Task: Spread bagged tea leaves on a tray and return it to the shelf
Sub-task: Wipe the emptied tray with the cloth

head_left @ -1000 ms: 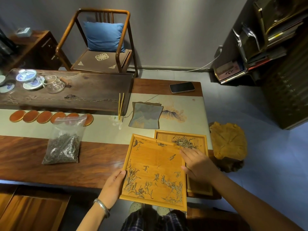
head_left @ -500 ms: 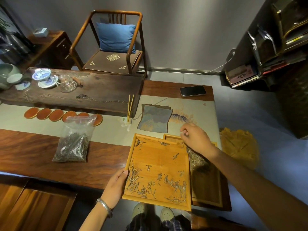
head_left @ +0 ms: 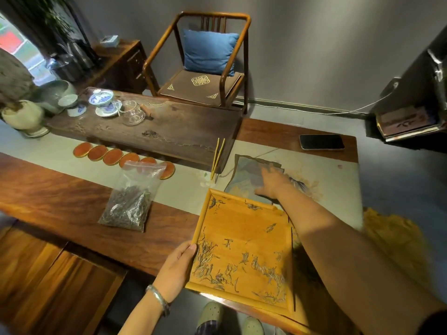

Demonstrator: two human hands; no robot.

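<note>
Six round orange-red coasters (head_left: 112, 156) in a row. One clear plastic zip bag of dark tea leaves (head_left: 130, 201). One yellow bamboo tray (head_left: 244, 250) in plain sight, its scattered leaves too many to count. Two thin yellow sticks (head_left: 217, 154). One black phone (head_left: 321, 142). One wooden armchair (head_left: 205, 59), one blue cushion (head_left: 210, 52). Two hands.

Tea room: gaiwan (head_left: 103, 100), coasters (head_left: 113, 156), wooden tea table (head_left: 60, 199).

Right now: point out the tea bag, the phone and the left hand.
tea bag (head_left: 128, 209), head view, on the leaf-filled lower half.
phone (head_left: 321, 142), head view, middle of the dark screen.
left hand (head_left: 177, 269), head view, back of the hand at the tray's edge.
</note>
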